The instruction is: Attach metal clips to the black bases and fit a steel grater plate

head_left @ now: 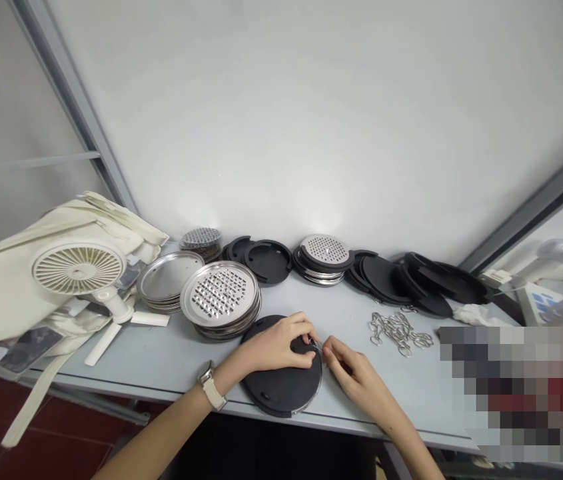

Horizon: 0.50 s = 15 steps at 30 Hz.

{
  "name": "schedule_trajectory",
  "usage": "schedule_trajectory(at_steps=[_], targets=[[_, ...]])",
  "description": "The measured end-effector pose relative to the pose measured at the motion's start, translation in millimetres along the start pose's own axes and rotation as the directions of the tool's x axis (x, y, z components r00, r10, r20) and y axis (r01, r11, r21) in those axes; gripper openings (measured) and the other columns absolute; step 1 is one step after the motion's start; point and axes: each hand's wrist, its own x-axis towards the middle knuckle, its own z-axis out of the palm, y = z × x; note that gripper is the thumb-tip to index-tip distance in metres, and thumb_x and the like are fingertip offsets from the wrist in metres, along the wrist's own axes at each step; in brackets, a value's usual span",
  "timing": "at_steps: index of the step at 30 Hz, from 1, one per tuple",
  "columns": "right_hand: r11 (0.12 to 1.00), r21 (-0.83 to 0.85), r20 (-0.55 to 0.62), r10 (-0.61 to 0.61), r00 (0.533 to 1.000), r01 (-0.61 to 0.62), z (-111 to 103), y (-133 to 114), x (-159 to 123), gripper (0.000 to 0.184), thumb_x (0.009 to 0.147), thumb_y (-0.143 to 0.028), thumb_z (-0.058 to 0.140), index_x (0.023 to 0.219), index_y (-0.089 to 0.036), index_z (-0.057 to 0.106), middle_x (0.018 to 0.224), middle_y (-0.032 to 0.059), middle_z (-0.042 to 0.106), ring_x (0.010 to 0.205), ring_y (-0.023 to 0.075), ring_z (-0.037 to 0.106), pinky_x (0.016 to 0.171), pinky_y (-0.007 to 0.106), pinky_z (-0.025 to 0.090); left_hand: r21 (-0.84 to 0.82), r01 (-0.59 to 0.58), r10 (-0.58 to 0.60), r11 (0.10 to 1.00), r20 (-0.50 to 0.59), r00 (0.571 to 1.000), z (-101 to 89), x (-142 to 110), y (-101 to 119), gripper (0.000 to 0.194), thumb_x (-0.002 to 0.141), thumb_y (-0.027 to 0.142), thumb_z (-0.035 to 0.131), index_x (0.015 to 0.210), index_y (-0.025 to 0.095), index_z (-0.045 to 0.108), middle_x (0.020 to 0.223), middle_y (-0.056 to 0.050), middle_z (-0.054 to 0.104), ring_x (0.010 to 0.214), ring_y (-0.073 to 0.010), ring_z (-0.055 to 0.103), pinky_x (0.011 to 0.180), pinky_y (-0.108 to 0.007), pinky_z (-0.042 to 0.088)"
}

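A black round disc (pixel 281 390) with a thin metal rim lies at the table's front edge. My left hand (pixel 277 345) rests over its upper part, thumb and fingers curled at the right edge and holding it. My right hand (pixel 354 375) is closed in a pinch on a small metal wire clip (pixel 317 345), which meets the disc's edge beside my left fingertips. The clip's exact fit at the edge is hidden by the fingers. A loose pile of similar wire clips (pixel 398 331) lies to the right of my right hand.
Perforated metal grater plates (pixel 221 293) and plain metal discs (pixel 170 277) are stacked at left. Black round holders (pixel 267 261) line the wall, one group under a grater plate (pixel 326 249). A white fan (pixel 80 269) stands before a cream bag (pixel 1 287). A blurred patch covers the right.
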Motion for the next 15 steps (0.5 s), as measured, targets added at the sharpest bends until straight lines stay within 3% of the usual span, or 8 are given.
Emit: schedule_trajectory(at_steps=[15], targets=[[1.000, -0.009, 0.006, -0.007, 1.000, 0.007, 0.0, 1.6, -0.3, 0.029, 0.096, -0.039, 0.035, 0.076, -0.021, 0.045, 0.060, -0.0070, 0.033, 0.055, 0.0110, 0.031, 0.052, 0.023, 0.027, 0.004, -0.009, 0.009, 1.000, 0.012, 1.000, -1.3, -0.8, 0.9, 0.019, 0.076, 0.022, 0.062, 0.096, 0.020, 0.060, 0.096, -0.002, 0.053, 0.081, -0.0139, 0.055, 0.075, -0.025, 0.044]])
